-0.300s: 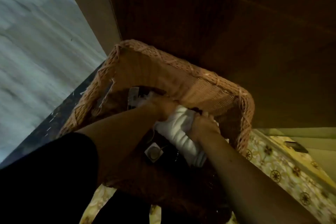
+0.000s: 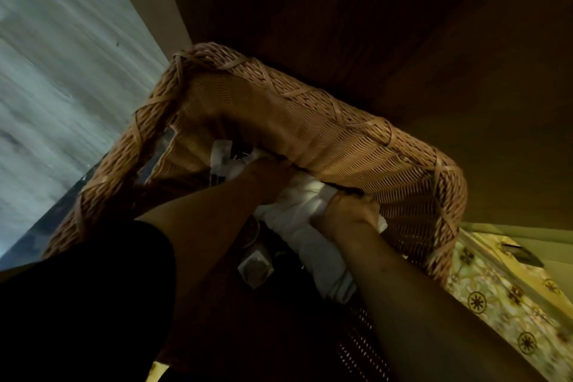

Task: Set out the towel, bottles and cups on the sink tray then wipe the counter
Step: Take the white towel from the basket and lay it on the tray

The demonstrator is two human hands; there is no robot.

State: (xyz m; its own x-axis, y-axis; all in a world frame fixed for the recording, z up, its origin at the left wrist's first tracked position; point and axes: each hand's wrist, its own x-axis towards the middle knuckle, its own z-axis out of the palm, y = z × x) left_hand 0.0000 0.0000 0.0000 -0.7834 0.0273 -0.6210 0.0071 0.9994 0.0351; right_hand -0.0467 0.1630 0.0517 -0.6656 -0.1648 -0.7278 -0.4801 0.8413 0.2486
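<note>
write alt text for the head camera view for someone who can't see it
Both hands, left hand and right hand, grip a rolled white towel inside a woven wicker basket. Small wrapped items lie dimly below the towel, under dark wood.

The picture was dim and warm-toned. The brightest light fell on the basket [image 2: 325,121] rim at the centre, while the lower left sank into black shadow. The pale upper left was smeared by motion blur, and lines bent toward the edges.

A white towel [image 2: 297,214] is gripped by both hands, left hand [image 2: 266,174] and right hand [image 2: 347,214], inside a wicker basket [image 2: 341,139].
</note>
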